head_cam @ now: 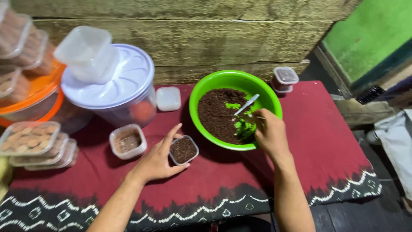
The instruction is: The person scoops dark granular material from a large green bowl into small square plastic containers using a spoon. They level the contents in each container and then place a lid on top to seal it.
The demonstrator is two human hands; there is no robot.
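Observation:
A green bowl (201, 92) holding dark brown crumbs stands on a red patterned cloth (326, 141). My right hand (269, 133) reaches into the bowl's near side and grips a metal spoon (247, 104), whose other end points up and left over the crumbs. My left hand (159, 159) curls around a small clear square tub (183, 150) filled with the same dark crumbs, just left of the bowl.
Another small tub (126, 141) with brown contents, a loose square lid (168, 99) and a lidded tub (285, 79) sit nearby. A large clear lidded container (116, 92) carries empty tubs. Stacked filled tubs (33, 144) and an orange basin (40, 96) crowd the left. A wooden wall rises behind.

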